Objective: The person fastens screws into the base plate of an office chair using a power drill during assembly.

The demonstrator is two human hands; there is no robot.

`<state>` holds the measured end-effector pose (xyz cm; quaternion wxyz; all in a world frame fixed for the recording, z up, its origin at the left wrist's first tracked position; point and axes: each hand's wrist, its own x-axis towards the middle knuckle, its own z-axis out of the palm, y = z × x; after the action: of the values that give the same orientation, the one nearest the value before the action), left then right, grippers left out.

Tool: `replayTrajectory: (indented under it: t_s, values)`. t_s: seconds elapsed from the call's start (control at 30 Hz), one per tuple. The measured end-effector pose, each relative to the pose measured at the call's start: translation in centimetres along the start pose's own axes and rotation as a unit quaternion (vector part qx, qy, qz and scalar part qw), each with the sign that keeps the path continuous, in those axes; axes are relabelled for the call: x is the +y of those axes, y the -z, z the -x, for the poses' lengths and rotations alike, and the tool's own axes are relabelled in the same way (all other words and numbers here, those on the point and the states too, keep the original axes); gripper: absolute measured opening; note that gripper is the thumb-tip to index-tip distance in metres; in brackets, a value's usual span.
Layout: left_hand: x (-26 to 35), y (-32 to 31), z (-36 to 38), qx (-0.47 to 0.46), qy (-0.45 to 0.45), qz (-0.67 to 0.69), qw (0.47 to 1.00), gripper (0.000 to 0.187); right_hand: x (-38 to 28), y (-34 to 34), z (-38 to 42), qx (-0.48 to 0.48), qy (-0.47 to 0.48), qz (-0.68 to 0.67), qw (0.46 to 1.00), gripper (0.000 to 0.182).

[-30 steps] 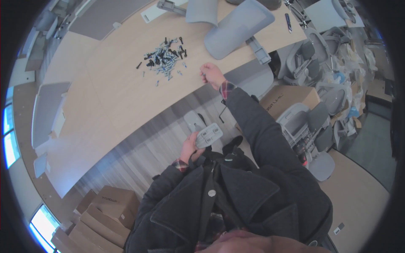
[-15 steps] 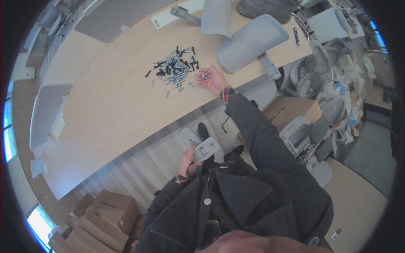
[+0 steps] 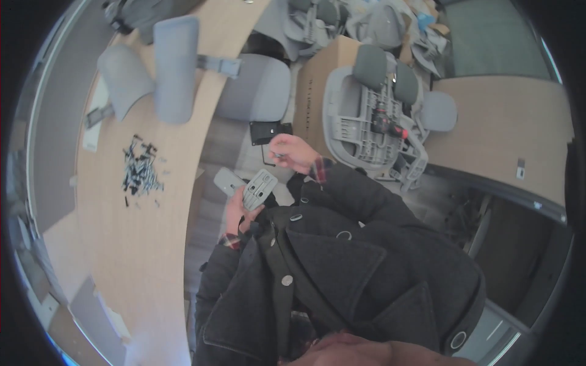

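The left hand [image 3: 236, 211] grips a grey slotted plate [image 3: 259, 191] by its near edge, fingers closed round it. The plate's long axis slants away from that hand, its far end pointing up and rightward, roughly towards the right hand [image 3: 296, 152]. The right hand hovers beyond and to the right of the plate, apart from it, fingers curled round something small and metallic [image 3: 279, 155], too blurred to identify. A grey rounded pad [image 3: 229, 181] shows just beyond the left hand; whether it joins the plate is unclear. Left of both hands, a pile of screws [image 3: 140, 168] lies on a wooden table [image 3: 146, 262].
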<state>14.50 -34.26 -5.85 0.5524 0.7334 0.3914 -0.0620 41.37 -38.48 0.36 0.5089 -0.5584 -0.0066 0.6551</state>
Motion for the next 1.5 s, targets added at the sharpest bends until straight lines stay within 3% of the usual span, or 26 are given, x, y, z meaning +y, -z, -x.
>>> replayTrajectory:
  t_s: [0.1, 0.2, 0.4, 0.6, 1.0, 1.1, 1.3, 1.37, 1.5]
  values:
    - [5.6, -0.4, -3.3, -0.077, 0.005, -0.043, 0.996, 0.077, -0.3, 6.8, 5.2, 0.045, 0.019, -0.018, 0.999, 0.011]
    - [9.3, -2.3, -6.8, -0.077, -0.072, -0.042, 0.994, 0.069, 0.2, 12.3, 9.3, 0.144, -0.006, -0.055, 0.988, 0.015]
    - [14.7, -8.6, -13.1, -0.121, -0.123, -0.074, 0.982, 0.073, 2.8, 19.9, 14.6, 0.140, 0.045, -0.159, 0.976, 0.031]
    - [18.4, -14.3, -19.2, -0.159, -0.205, -0.124, 0.958, 0.077, 2.4, 24.7, 16.2, 0.131, 0.047, -0.167, 0.976, 0.013]
    - [19.5, -20.5, -27.5, -0.223, -0.226, -0.245, 0.916, 0.074, 0.6, 29.7, 14.2, 0.289, 0.043, -0.049, 0.955, 0.012]
    - [19.5, -20.4, -28.4, -0.241, -0.215, -0.251, 0.913, 0.074, 0.1, 29.3, 12.9, 0.342, 0.031, 0.053, 0.938, 0.010]
    - [19.7, -20.2, -29.3, -0.279, -0.222, -0.258, 0.898, 0.075, 0.5, 29.8, 9.2, 0.410, 0.081, 0.275, 0.866, 0.017]
    - [20.1, -20.1, -29.2, -0.277, -0.223, -0.276, 0.893, 0.075, 1.3, 30.1, 8.2, 0.406, 0.136, 0.354, 0.832, 0.014]
    - [20.3, -19.9, -28.9, -0.272, -0.221, -0.283, 0.893, 0.074, 2.4, 30.1, 6.3, 0.408, 0.167, 0.417, 0.795, 0.009]
